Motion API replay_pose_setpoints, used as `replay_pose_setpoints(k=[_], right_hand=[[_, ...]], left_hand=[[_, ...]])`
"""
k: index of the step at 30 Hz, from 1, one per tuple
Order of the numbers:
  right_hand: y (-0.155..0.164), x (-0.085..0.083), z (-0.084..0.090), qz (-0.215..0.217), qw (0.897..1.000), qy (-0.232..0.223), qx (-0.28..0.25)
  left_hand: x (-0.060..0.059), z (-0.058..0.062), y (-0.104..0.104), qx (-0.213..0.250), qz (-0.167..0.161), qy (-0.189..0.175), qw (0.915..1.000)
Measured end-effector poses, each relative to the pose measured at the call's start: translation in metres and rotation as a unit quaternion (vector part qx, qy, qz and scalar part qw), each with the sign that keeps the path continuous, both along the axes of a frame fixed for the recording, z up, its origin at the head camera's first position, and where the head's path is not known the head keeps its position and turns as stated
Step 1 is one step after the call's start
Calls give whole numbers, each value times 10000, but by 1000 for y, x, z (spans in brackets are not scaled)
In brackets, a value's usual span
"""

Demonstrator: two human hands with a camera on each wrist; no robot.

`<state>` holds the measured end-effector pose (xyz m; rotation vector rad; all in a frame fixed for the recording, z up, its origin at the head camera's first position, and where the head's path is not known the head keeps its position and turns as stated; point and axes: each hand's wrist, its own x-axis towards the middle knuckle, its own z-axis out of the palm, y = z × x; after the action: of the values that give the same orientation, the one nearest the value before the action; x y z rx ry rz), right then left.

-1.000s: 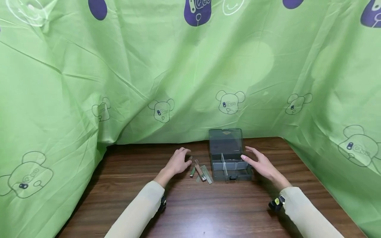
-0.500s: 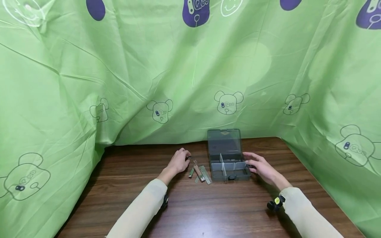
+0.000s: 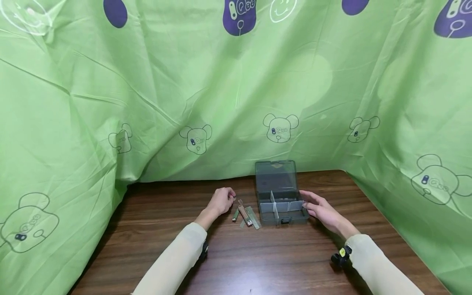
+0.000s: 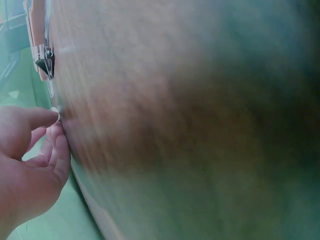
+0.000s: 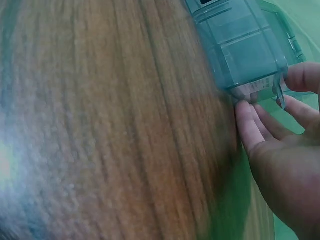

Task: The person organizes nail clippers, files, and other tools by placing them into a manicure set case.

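My left hand pinches a small pale piece between thumb and fingertips, low over the table; its kind I cannot tell. Just right of that hand lies a loose group: a copper-coloured nail clipper, a smaller green nail clipper, a flat grey-green strip and a tiny clear piece. Beyond the group stands a see-through grey plastic box, lid raised, pale dividers inside. My right hand grips its right side, thumb at the rim and fingers low along the wall.
A brown wood-grain table lies under everything. Green printed cloth hangs behind it and along both sides, close behind the box's lid. Dark wrist cameras sit at the cuffs of the pale sleeves.
My right hand has come down from over the box's right rim to grip its side. My left fingers have drawn together on the small piece. The head view has shifted slightly.
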<state>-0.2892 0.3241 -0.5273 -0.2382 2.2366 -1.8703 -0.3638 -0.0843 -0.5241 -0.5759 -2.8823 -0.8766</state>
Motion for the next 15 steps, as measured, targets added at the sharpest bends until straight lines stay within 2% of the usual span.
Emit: replay_pose_setpoints(k=[7,11,15], right_hand=[[-4,0,2,-47,10000,-55,29],[-4,2,3,-50,10000,-60,2],[-4,3,4,-13,10000,0,-13]], left_hand=[[1,3,-1,19,-139,115,9998],[8,16,4,126,-281,228,9993],[19,34,17,243,-617,331,9972]])
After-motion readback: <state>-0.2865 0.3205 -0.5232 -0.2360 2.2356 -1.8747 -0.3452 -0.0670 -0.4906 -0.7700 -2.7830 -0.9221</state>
